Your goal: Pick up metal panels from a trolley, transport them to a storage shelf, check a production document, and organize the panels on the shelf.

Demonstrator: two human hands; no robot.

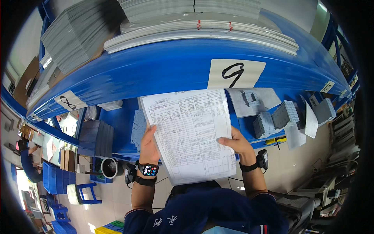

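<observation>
A white paper form (191, 136) printed with a table and marked by hand is held up in front of me, below the blue shelf beam. My left hand (149, 145) grips its left edge, thumb on the front and fingers behind the sheet. On the right edge my right hand (238, 143) pinches it the same way, the thumb lying flat on the print. The fingers behind the paper are hidden. More than one sheet seems to lie together at the right edge.
Above runs a blue shelf beam (163, 70) with stacked flat white sheets (202, 36) on it. Grey stacked pieces (95, 136) stand on the lower shelf at left, grey perforated blocks (286, 115) at right. A bucket (111, 167) and a blue stool (89, 193) are on the left floor.
</observation>
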